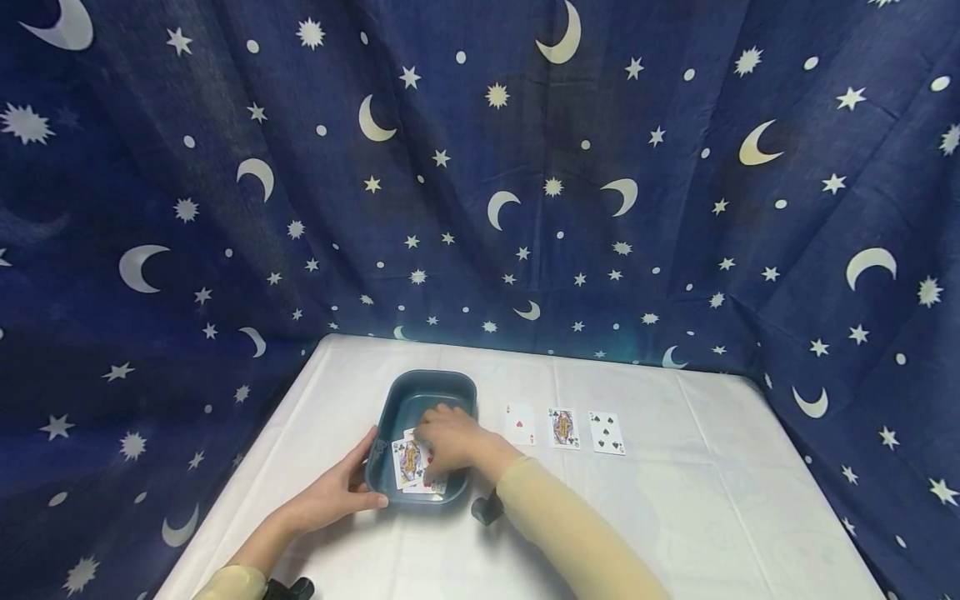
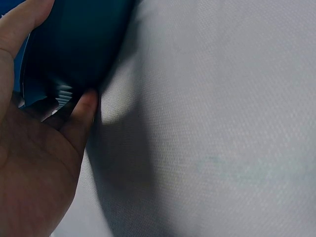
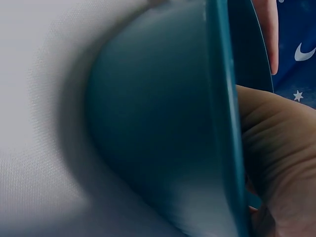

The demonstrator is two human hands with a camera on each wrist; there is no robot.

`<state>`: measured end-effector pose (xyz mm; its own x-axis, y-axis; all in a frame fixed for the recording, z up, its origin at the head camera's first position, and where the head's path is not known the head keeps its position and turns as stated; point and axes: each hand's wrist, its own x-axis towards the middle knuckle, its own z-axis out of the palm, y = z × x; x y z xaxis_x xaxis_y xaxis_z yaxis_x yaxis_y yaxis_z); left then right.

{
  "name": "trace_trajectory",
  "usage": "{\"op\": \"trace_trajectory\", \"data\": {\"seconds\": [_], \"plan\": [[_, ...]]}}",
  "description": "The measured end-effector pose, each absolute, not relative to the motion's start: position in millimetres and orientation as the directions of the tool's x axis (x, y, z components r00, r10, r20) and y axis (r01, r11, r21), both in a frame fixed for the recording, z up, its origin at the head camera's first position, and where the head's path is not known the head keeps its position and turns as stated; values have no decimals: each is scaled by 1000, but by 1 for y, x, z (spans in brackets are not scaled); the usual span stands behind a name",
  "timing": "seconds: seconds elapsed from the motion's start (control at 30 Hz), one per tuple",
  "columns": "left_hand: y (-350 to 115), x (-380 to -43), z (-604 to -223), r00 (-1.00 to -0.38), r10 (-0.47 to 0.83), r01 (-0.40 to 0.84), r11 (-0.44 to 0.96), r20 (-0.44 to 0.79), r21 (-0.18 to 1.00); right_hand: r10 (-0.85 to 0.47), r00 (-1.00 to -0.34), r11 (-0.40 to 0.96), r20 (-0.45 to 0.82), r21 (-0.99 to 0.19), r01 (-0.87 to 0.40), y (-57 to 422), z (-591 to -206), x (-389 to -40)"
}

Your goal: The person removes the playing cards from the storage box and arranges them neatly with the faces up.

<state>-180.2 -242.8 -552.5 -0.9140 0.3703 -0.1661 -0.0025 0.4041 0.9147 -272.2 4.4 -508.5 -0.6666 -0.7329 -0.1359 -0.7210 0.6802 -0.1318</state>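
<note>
A deep teal tub (image 1: 435, 372) with rounded corners stands on the table, several playing cards lying loosely inside. A queen card (image 1: 408, 461) lies face up on top of them. My left hand (image 1: 330, 496) grips the tub's near left corner, thumb at the near side and fingers along the left wall. The right hand (image 1: 450, 437) reaches down into the tub over the cards, its fingers bent; I cannot tell whether it pinches a card. In the right wrist view the tub's outer wall (image 3: 158, 108) hides those fingertips.
Right of the tub, an ace of hearts (image 1: 520, 425), a queen of clubs (image 1: 563, 428) and a black five (image 1: 607, 432) lie face up in a row. A white cloth (image 1: 697, 500) covers the table. Behind it hangs a dark blue curtain (image 1: 480, 208) with moons and stars.
</note>
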Motion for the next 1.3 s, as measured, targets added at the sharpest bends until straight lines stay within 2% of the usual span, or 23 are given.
{"op": "trace_trajectory", "data": {"seconds": [1.3], "plan": [[-244, -181, -552, -912, 379, 7, 394, -155, 919, -684, -706, 726, -183, -73, -684, -1, -515, -270]]}}
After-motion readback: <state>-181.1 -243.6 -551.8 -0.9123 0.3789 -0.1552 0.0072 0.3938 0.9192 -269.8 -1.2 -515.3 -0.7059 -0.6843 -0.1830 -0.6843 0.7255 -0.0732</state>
